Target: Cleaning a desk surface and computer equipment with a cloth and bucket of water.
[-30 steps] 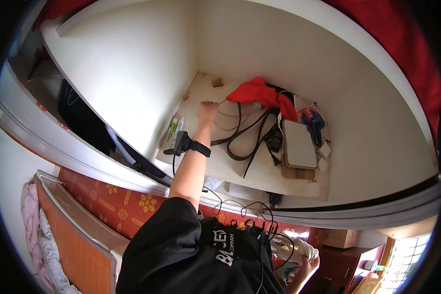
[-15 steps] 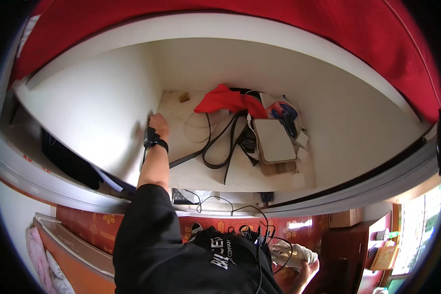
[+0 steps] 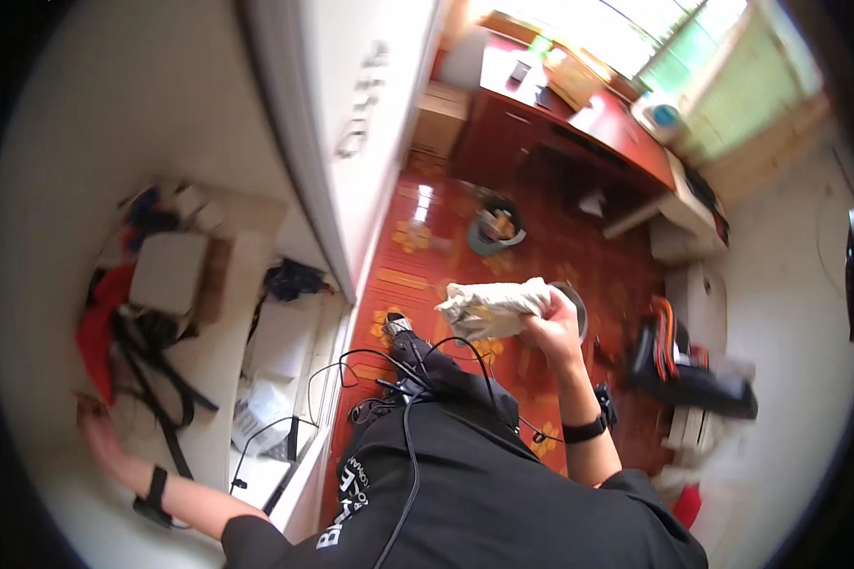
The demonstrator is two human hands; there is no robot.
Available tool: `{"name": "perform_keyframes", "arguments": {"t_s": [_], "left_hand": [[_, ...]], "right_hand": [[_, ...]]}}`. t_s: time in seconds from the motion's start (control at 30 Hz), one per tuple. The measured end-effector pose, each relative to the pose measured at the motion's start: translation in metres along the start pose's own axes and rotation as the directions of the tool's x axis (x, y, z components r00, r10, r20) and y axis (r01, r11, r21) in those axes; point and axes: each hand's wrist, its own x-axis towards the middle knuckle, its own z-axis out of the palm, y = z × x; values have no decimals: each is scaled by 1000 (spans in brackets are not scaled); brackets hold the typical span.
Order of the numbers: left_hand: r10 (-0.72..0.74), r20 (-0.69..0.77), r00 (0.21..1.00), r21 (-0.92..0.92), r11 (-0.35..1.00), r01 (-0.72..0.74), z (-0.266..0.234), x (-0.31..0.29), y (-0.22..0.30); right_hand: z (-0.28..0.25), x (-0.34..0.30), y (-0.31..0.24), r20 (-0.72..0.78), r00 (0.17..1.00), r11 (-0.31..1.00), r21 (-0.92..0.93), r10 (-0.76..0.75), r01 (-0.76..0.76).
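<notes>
My left hand (image 3: 102, 434) reaches into the white cabinet compartment (image 3: 38, 313) on the left, close to a red cloth (image 3: 93, 332). Its fingers are blurred by motion, so whether they grip anything cannot be told. Beside it on the shelf lie black straps (image 3: 157, 384) and a flat white box (image 3: 167, 272). Away from the cabinet, over the floor, my right hand (image 3: 558, 327) is closed on one end of a crumpled off-white cloth (image 3: 493, 305). The rest of the cloth sticks out to the left.
A grey-green bin (image 3: 489, 237) with rubbish in it stands on the red patterned floor (image 3: 403, 284). Beyond are a red-brown desk (image 3: 517, 133) and a cardboard box (image 3: 436, 119). A black bag (image 3: 688, 384) sits at the right. Black cables (image 3: 351, 356) hang at my waist.
The view has swung right, from the compartment toward the room. My left hand has shifted from the compartment's side wall to near the red cloth. My right hand has lifted the off-white cloth forward.
</notes>
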Motion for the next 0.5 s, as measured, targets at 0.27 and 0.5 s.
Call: {"name": "perform_keyframes", "arguments": {"t_s": [0.27, 0.5], "left_hand": [[-262, 583, 769, -153, 894, 421, 342, -186, -12], [-635, 670, 385, 225, 668, 710, 568, -218, -157]], "right_hand": [[-100, 15, 51, -170, 985, 992, 124, 26, -5], [-177, 38, 104, -360, 924, 986, 145, 127, -79]]}}
